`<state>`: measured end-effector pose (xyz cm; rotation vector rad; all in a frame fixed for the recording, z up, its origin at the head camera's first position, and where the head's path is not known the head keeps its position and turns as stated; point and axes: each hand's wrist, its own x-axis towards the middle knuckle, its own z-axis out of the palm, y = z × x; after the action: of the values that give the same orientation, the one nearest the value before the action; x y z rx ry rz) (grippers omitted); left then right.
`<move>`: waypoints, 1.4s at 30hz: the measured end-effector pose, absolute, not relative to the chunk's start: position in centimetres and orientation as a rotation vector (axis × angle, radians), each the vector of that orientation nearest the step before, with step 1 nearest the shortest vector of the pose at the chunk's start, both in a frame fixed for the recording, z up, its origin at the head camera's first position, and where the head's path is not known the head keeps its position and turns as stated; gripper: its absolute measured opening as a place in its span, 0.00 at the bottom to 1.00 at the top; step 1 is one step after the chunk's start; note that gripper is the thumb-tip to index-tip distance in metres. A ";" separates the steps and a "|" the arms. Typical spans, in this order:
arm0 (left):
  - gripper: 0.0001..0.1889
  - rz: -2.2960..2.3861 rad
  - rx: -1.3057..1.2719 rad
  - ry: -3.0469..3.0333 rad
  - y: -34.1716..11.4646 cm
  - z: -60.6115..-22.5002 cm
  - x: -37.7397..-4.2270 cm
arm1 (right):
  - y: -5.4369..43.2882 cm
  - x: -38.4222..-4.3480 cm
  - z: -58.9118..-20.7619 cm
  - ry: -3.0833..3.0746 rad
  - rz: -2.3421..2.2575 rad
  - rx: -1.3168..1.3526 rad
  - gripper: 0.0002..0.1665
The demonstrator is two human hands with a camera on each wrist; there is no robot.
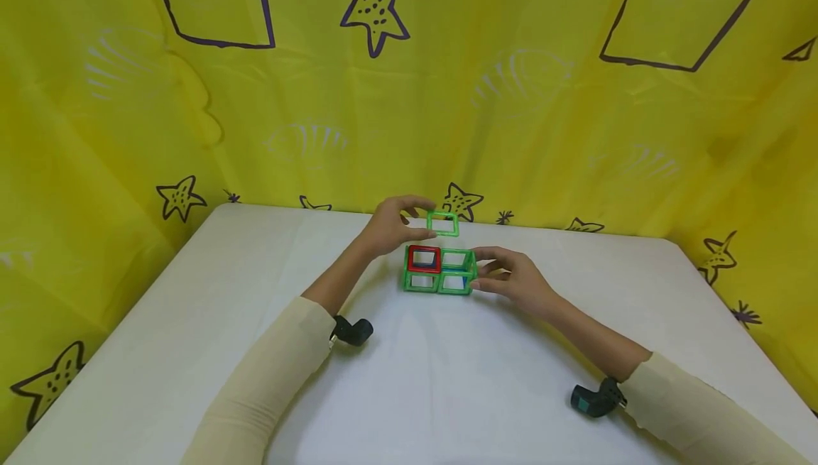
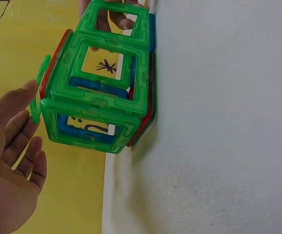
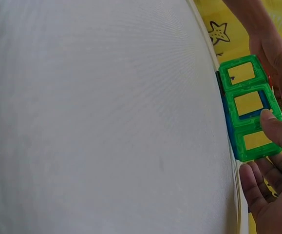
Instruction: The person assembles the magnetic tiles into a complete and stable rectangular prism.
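My left hand [image 1: 388, 228] pinches a green square magnetic tile [image 1: 456, 224] by its left edge, thumb below and fingers above. The tile hangs over a box-shaped structure [image 1: 439, 282] of joined magnetic tiles on the table. Its front is green, a red square tile [image 1: 410, 259] lies on top at the left, and blue tiles show at the base and back. My right hand [image 1: 519, 282] holds the right end, with its thumb [image 3: 277, 127] on the green front. In the left wrist view the held tile [image 2: 34, 108] stands close beside the red one.
A white-covered table [image 1: 396, 394] stretches out around the structure. Behind and at both sides hangs a yellow curtain [image 1: 434, 96] with drawn starfish and shells. Black wrist cameras [image 1: 353, 331] sit on both beige sleeves [image 1: 268, 373].
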<state>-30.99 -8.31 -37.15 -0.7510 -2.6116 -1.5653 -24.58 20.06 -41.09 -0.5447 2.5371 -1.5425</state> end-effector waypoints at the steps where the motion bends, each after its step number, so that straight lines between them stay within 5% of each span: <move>1: 0.26 -1.570 -0.765 -2.608 -8.2 -37.1 -30.9 | 20.1 -24.6 -41.1 2.542 -1.542 -0.548 0.34; 17: 0.25 -1.565 -0.951 -2.582 -7.1 -37.2 -29.2 | 19.9 -24.7 -41.2 2.546 -1.553 -0.583 0.34; 42: 0.28 -1.525 -0.887 -2.724 -6.3 -38.1 -27.5 | 19.9 -24.4 -41.1 2.547 -1.543 -0.580 0.36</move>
<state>-27.52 -6.35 -38.09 -0.8873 -2.7243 -1.5249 -24.39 19.87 -41.09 -0.5800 2.5471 -1.5429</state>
